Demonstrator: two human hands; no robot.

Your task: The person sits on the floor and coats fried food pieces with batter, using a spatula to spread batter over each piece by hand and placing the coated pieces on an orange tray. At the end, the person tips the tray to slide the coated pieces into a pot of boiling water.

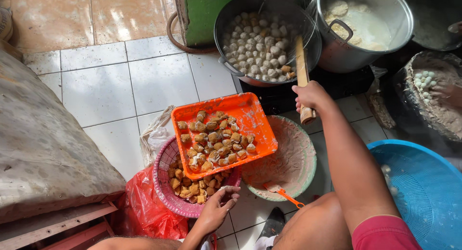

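Two hands work apart: the right hand (310, 97), arm stretched forward, clenches a wooden stick (302, 77) dipping into the dark pot (226, 19). The left hand (219, 207), fingers curled, grips the orange tray (250, 108) over the pink basket (166, 192).

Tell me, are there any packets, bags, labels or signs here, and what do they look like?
Red plastic bag: on the floor under the pink basket, crumpled and shiny.
Whitish plastic bag: left of the orange tray, crinkled and partly see-through.
No labels, signs or screens show.
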